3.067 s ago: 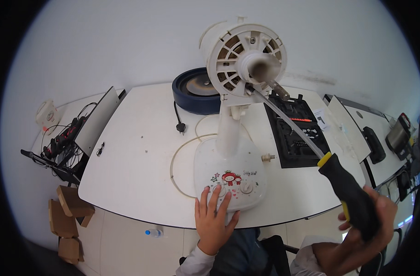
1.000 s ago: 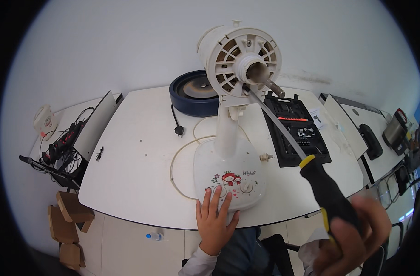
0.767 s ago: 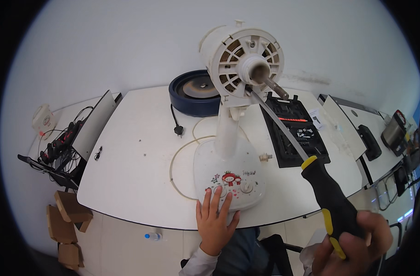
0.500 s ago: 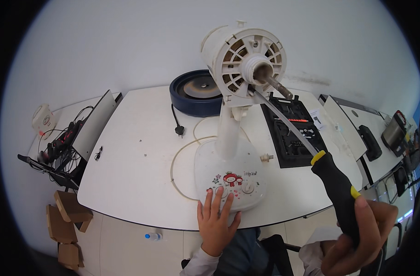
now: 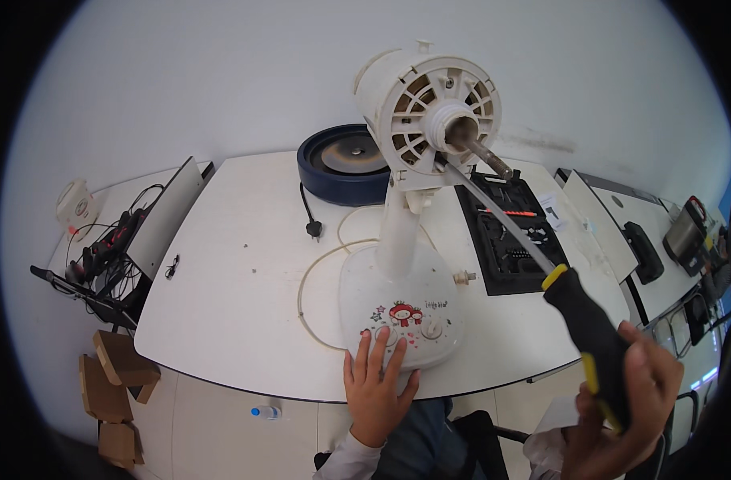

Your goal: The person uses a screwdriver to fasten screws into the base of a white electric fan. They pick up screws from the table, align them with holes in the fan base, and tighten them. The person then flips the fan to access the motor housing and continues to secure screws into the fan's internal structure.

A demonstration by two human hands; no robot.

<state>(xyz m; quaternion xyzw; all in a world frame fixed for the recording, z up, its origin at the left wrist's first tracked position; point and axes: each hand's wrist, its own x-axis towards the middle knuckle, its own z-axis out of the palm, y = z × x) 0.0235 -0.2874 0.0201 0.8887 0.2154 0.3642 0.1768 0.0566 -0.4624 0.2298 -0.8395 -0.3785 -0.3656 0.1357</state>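
A white electric fan without blades or guard stands on the table, its motor housing (image 5: 397,108) facing me with a bare metal shaft (image 5: 489,158) sticking out. My left hand (image 5: 375,392) lies with fingers spread on the front of the fan's white base (image 5: 397,276), over one of its knobs. In my right hand (image 5: 633,408) is a screwdriver (image 5: 589,336) with a black and yellow handle. Its long blade runs up to the lower part of the motor's front, just below the shaft collar; the tip sits in an opening there and is partly hidden.
Behind the fan is a round dark blue appliance (image 5: 341,188) with a black plug (image 5: 313,229). An open black tool case (image 5: 505,276) lies to the right. A pale cord (image 5: 303,300) loops beside the base. Cardboard boxes (image 5: 113,400) and a bottle (image 5: 266,413) are on the floor.
My right hand has turned the screwdriver handle and shifted its grip; the yellow stripe now faces another way. The left hand stays on the base.
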